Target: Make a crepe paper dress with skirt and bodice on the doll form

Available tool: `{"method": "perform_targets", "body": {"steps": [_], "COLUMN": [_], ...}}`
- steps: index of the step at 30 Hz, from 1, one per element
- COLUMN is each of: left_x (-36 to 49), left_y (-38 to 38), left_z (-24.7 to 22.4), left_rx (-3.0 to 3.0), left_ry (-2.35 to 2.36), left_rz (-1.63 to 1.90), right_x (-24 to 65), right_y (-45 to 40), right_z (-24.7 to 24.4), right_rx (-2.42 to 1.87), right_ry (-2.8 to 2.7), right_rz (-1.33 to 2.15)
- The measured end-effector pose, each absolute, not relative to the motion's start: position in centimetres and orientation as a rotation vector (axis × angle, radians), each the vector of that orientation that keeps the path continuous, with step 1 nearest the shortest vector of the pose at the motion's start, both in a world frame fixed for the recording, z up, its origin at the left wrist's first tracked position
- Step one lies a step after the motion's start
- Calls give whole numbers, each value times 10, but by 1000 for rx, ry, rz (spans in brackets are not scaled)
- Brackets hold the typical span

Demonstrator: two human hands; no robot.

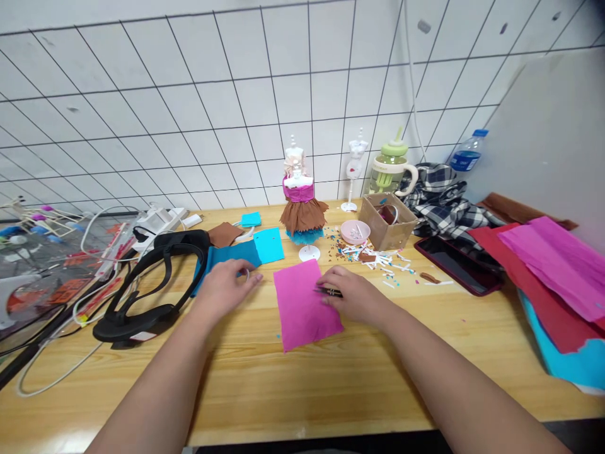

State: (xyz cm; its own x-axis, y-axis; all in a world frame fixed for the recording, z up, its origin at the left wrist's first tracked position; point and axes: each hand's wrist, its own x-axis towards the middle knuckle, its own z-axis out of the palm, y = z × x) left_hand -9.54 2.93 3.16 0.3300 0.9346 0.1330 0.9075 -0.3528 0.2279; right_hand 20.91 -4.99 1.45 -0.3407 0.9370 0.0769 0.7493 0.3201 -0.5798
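Palm down over a square of magenta cloth (302, 315), my right hand (352, 293) grips black tweezers (329, 291), their tips pointing left above the cloth. My left hand (227, 287) is off to the left of the magenta square, fingers curled, thumb toward the right. Between thumb and fingers shows part of a thin white ring (247, 273), which looks like a tape roll. Teal cloth (236, 253) and a bright blue piece (268, 246) lie just behind this hand. Beyond the magenta square stands a small dress form (298, 181) in a magenta top and brown-and-blue skirt.
White paper scraps (373, 257) surround a pink bowl (355, 232) and a cardboard box (387, 227). A phone (458, 265) and stacked cloth (558, 271) lie right. A black headset strap (155, 284) and cables are left. A bare dress form (355, 167) stands behind.
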Motion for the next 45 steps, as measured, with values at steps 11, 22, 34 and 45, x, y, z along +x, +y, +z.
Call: {"method": "perform_targets", "body": {"steps": [11, 22, 34, 45], "left_x": [-118, -48, -33, -34], "left_y": [41, -15, -31, -28], "left_z": [29, 40, 31, 28], "left_rx": [2440, 2334, 2699, 2756], "left_ry": [1630, 1182, 770, 829], "left_rz": [-56, 563, 450, 324], "right_x": [213, 194, 166, 170], "right_y": [-46, -52, -69, -65], "right_z": [10, 21, 23, 24], "right_rx": [-1945, -1366, -1107, -1239], "right_ry": [-2182, -1925, -1820, -1905], "right_rz": [335, 361, 424, 555]}}
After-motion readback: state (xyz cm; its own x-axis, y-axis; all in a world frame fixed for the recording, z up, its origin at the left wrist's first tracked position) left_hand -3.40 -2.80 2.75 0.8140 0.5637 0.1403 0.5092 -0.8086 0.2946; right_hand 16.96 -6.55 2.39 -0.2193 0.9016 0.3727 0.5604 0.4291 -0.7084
